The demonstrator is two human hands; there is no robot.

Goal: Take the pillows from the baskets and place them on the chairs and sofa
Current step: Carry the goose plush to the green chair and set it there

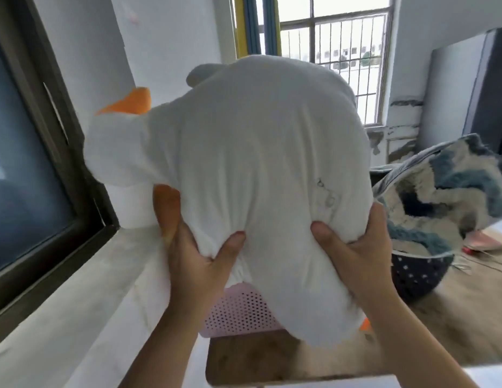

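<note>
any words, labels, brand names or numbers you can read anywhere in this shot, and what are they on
None can be read.
White duck-shaped pillow, held by the left hand and right hand: plain fabric, with only a small faint mark, not legible as text.
Pink basket and dark basket: perforated, no label showing.
Blue patterned pillow: pattern only.

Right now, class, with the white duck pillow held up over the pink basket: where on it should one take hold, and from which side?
Grip the duck pillow at its wide lower body, from below on both flanks, as the left hand and right hand do. The soft stuffing bunches under the thumbs, giving purchase; the head end is narrow and would let the body swing.
</note>
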